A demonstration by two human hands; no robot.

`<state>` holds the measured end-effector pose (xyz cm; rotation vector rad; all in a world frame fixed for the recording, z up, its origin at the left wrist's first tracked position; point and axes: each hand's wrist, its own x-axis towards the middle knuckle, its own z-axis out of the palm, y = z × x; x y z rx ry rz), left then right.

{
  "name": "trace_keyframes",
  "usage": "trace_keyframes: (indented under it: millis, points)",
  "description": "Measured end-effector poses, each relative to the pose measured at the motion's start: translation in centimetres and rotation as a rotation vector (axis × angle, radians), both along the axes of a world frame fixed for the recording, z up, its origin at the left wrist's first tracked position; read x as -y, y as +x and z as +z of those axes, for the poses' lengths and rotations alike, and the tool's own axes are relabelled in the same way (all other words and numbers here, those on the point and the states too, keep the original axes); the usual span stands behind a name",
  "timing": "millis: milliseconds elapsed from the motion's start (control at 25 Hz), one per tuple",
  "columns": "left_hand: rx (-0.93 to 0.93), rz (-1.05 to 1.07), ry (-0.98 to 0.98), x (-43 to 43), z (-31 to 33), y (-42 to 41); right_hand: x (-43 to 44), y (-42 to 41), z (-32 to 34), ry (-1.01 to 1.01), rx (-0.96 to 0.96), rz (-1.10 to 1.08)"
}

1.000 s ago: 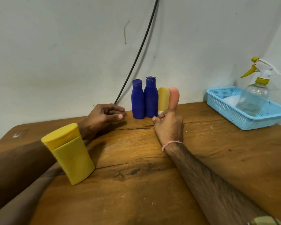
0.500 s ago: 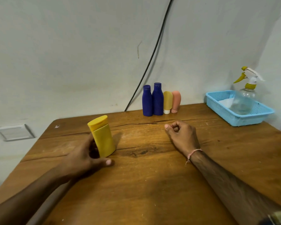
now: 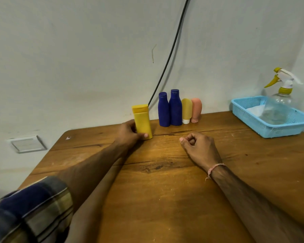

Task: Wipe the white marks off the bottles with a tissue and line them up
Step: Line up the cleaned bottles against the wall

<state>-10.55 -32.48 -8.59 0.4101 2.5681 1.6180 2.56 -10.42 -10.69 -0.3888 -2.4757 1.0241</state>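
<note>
My left hand (image 3: 128,133) grips a yellow bottle (image 3: 142,121) that stands upright near the table's back edge, just left of the row. The row against the wall holds two dark blue bottles (image 3: 170,108), a small yellow tube (image 3: 186,110) and a pink tube (image 3: 196,109), all upright and touching. My right hand (image 3: 199,148) rests on the table in the middle with its fingers curled and nothing in it. No tissue shows in either hand.
A light blue basket (image 3: 270,128) at the back right holds a clear spray bottle (image 3: 279,102) with a yellow trigger and something white. A black cable (image 3: 170,55) runs down the wall behind the bottles. The wooden table (image 3: 165,199) spreads in front of me.
My left hand has carried the yellow bottle from the table's left-middle back toward the wall, beside the blue bottles. My right hand left the pink tube and drew back onto the table.
</note>
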Motion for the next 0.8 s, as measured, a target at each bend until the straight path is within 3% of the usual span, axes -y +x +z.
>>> trace_keyframes:
  millis: [360, 600, 800]
  points:
    - [0.032, 0.002, 0.075, -4.4, -1.3, -5.7, -3.0, -4.9, 0.0, -0.108, -0.099, -0.120]
    - [-0.003, -0.027, 0.090, -4.8, -1.9, -6.7, -5.4, -8.1, -0.1, -0.196, -0.185, -0.455]
    - [-0.025, -0.035, 0.090, -5.0, -2.4, -7.4, -6.6, -9.9, 0.0, -0.215, -0.135, -0.368]
